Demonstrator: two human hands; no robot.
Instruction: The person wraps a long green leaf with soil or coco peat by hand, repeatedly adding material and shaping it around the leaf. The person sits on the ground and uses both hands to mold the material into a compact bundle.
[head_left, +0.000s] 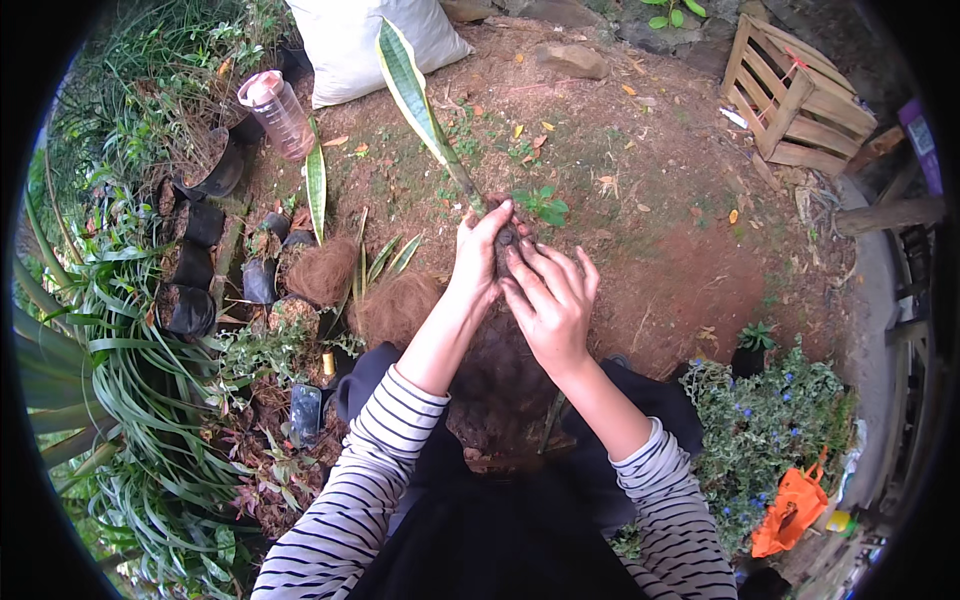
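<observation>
My left hand grips the base of a snake plant cutting, a leaf with pale yellow margins that leans up and to the left. Dark moist soil is packed around the lower end of the cutting, in the palm. With fingers spread, my right hand touches this clump from the right; its thumb is hidden. Below both hands, between my knees, lies a heap of dark soil. Two brown fibre bundles, one farther back and one nearer, rest left of my forearms beside loose snake plant leaves.
Black nursery bags and strap-leaved plants crowd the left side. A clear plastic bottle stands near a white sack. At the right are a wooden crate, a blue-flowered plant and an orange bag.
</observation>
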